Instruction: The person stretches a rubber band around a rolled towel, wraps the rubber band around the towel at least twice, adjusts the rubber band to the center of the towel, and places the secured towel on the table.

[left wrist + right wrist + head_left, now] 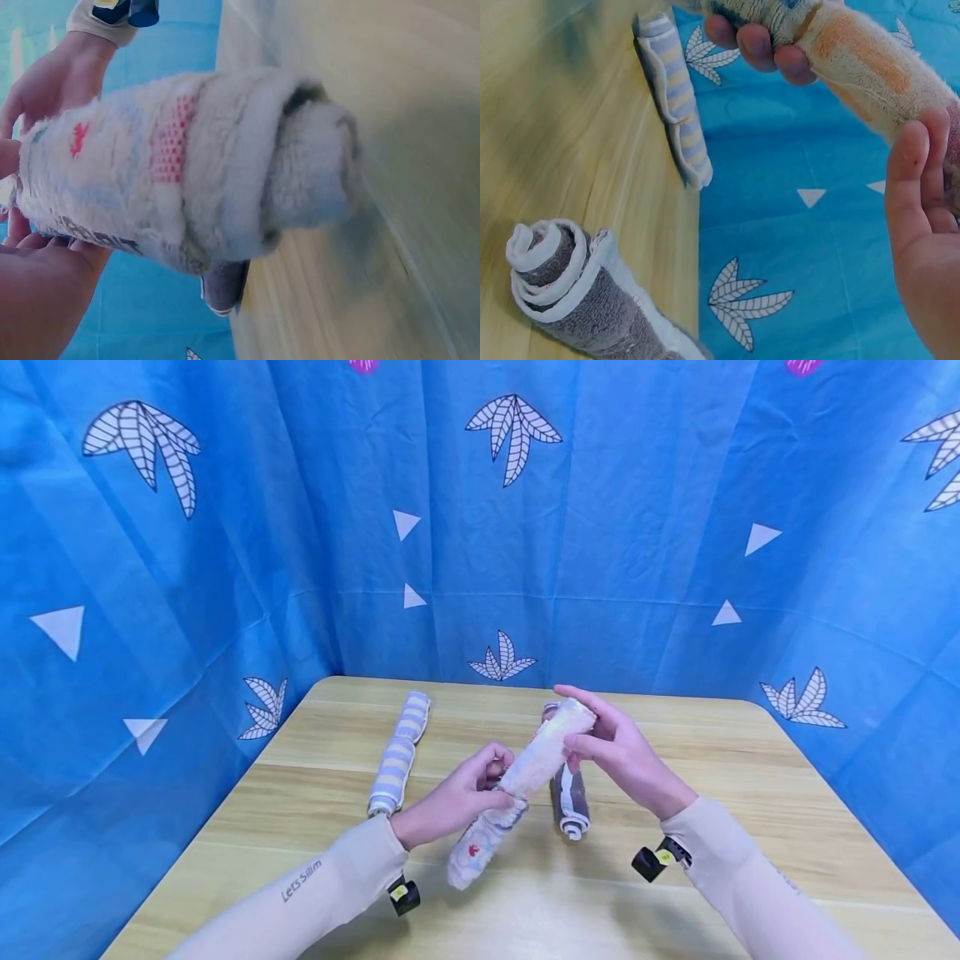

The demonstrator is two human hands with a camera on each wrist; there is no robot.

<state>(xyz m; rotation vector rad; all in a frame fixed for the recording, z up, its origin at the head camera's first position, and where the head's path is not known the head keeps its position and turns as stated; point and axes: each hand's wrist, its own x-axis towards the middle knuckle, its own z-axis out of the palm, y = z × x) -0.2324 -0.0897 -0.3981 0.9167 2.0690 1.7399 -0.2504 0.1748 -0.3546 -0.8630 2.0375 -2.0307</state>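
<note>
Far left: lavender-and-pale-yellow striped towel roll (396,760), long and thin, lying on the light wood-grain table (225,835), its near end just beside the left forearm in the head view. Next, left hand (468,793), fingers curled round the middle of the off-white, fuzzy terry towel roll (547,747), thumb on the near side. Off-white roll: long tube, slanted, near end low and to the left, far end up and to the right, held above the table between the two hands. A loose edge wraps round it by the left thumb. Small red motif close to the near end; left wrist view adds a red dotted patch, faint blue tints and dark marks along the underside, plus stepped layers at the near end with a narrower core poking out. Right wrist view gives orange patches on the far half, reddish toward the right hand. Behind the far half, partly covered: dark grey towel roll with white edging (572,802), lying on the table, spiral end toward the person. Rightmost, right hand (622,747), thumb and fingers gripping the far end of the off-white roll. Hands apart from each other, both clamped on it.
</note>
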